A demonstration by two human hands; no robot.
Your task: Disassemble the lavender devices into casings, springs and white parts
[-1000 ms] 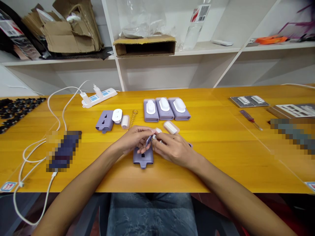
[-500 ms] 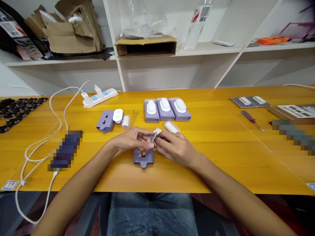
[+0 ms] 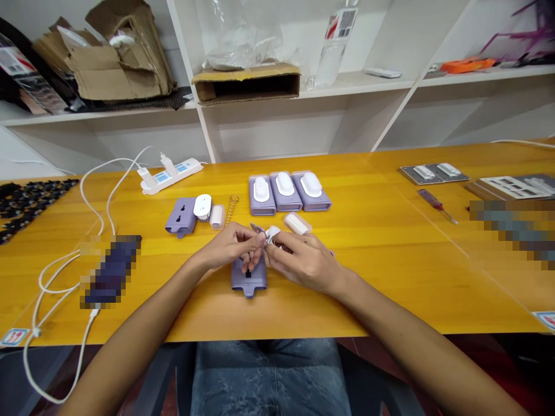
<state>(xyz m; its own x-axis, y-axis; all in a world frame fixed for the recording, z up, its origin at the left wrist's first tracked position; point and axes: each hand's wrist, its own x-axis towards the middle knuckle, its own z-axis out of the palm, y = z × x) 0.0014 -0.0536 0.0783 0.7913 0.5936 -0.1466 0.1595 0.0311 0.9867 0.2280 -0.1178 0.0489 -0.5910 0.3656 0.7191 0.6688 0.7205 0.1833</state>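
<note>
Left hand (image 3: 228,247) and right hand (image 3: 303,263) pinch a small white part (image 3: 272,234) together above a lilac plastic casing (image 3: 248,282) on the bench (image 3: 390,271), three lilac-and-white units (image 3: 288,192) lined up beyond.

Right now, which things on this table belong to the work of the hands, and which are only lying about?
Work: left hand, right hand, small white part, purple casing, white cap, coil spring.
Lying about: power strip, screwdriver, black parts.
</note>
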